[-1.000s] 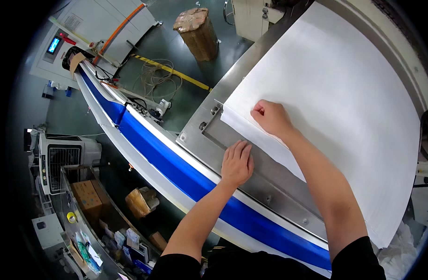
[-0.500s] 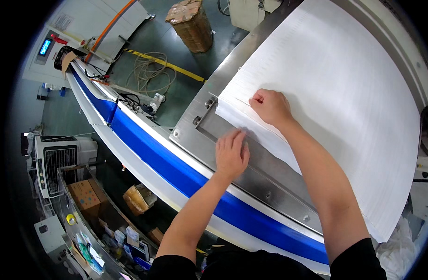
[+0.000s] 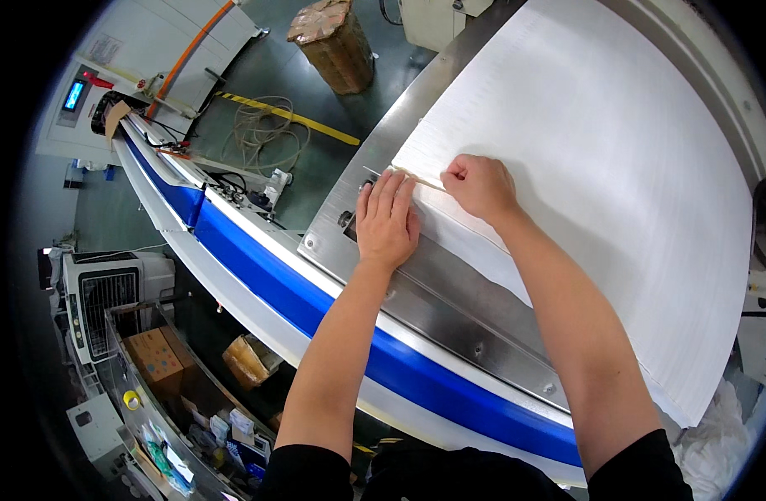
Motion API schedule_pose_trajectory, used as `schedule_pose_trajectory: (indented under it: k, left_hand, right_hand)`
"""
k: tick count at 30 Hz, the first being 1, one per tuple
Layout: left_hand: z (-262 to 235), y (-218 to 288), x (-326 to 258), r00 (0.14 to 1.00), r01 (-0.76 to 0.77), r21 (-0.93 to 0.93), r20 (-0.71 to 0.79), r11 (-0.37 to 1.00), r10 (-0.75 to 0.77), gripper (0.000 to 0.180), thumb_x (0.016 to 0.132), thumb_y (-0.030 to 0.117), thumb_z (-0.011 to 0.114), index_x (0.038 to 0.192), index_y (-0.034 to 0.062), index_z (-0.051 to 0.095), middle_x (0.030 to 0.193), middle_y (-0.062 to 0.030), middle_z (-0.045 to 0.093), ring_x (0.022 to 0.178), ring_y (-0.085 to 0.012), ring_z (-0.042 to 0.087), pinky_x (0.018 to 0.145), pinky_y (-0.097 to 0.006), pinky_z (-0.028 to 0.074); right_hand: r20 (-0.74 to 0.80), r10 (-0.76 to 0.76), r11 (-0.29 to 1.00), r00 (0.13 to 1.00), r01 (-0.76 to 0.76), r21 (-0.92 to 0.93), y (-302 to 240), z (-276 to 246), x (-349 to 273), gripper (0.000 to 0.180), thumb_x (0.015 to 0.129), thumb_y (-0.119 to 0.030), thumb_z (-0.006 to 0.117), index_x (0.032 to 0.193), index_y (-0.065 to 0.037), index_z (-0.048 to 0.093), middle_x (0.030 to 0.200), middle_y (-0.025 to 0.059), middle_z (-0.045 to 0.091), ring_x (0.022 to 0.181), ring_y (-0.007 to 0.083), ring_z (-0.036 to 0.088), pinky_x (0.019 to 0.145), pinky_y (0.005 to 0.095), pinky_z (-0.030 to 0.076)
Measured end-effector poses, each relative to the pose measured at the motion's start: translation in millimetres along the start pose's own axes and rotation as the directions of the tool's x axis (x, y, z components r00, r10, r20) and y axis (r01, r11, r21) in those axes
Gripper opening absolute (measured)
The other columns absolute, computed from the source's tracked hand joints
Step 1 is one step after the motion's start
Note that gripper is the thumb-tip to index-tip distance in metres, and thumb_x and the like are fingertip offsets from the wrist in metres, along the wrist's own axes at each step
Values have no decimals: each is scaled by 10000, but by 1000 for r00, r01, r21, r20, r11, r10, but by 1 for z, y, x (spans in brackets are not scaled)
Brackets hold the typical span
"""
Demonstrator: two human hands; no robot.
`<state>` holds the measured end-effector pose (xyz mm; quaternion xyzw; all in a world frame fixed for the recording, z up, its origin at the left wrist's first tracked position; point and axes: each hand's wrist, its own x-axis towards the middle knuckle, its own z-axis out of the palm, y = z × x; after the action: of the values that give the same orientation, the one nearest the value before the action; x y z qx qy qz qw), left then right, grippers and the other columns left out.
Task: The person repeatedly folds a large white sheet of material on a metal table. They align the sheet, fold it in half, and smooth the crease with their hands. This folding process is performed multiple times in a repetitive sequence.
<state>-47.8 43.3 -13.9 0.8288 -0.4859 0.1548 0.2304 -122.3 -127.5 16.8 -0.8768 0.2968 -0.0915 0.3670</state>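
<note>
A thick stack of large white sheets (image 3: 600, 150) covers most of the metal table on the right. My right hand (image 3: 481, 188) rests on the stack close to its near left edge, fingers curled into a pinch. A thin pale line runs from the pinch toward my left hand; whether it is a raised sheet edge or a separate strip, I cannot tell. At the stack's left corner, my left hand (image 3: 388, 219) lies with fingers stretched out side by side, fingertips at the edge of the sheets. Its palm is over the metal surface (image 3: 433, 292), partly hiding a dark knob (image 3: 347, 220).
A blue and white rail (image 3: 257, 271) curves along the table's near side. Beyond are a taped cardboard box (image 3: 337, 50), a coiled hose (image 3: 262, 134) and a yellow-black floor stripe (image 3: 316, 125). An air cooler (image 3: 111, 292) and a cluttered bench (image 3: 195, 388) stand at lower left.
My left hand has moved up and left, from the metal surface to the stack's corner, its fingers straightening. My right hand keeps its pinch in nearly the same place. The view has shifted slightly.
</note>
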Motion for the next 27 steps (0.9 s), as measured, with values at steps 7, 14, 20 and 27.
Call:
schedule_pose_trajectory:
  k: [7,14,20,27]
  left_hand:
    - [2,1,1,999,18,-23,-43,1000,-19,396,764,122,565,1160,123,557,1216,-60,529,1200,-238,464,1015,-429,325]
    - [3,-3,-3,998,-12,0,-60,1000,12,380,769,157,594,1148,139,566,1177,-76,540,1156,-283,485,982,-444,336]
    - [-8,-5,-10,999,-34,21,-39,999,34,348,777,169,597,1124,154,593,1179,-53,544,1160,-236,486,981,-426,344]
    - [-6,-6,-11,996,-31,36,-85,999,34,332,773,158,606,1105,158,601,1174,-50,546,1157,-233,491,971,-427,353]
  right_hand:
    - [30,77,996,997,-78,33,-3,-5,4,177,725,-256,621,728,-88,679,688,103,654,663,285,632,618,383,500]
    - [24,73,997,997,-73,-13,-6,-3,2,176,729,-263,622,738,-96,678,701,101,657,670,288,633,629,386,501]
    - [36,14,1000,999,-14,14,-5,-8,-5,199,757,-277,627,765,-82,663,720,94,663,678,267,638,635,376,504]
    - [90,-75,992,993,65,109,8,-1,-10,158,753,-191,693,826,-61,640,707,29,654,641,153,607,612,295,478]
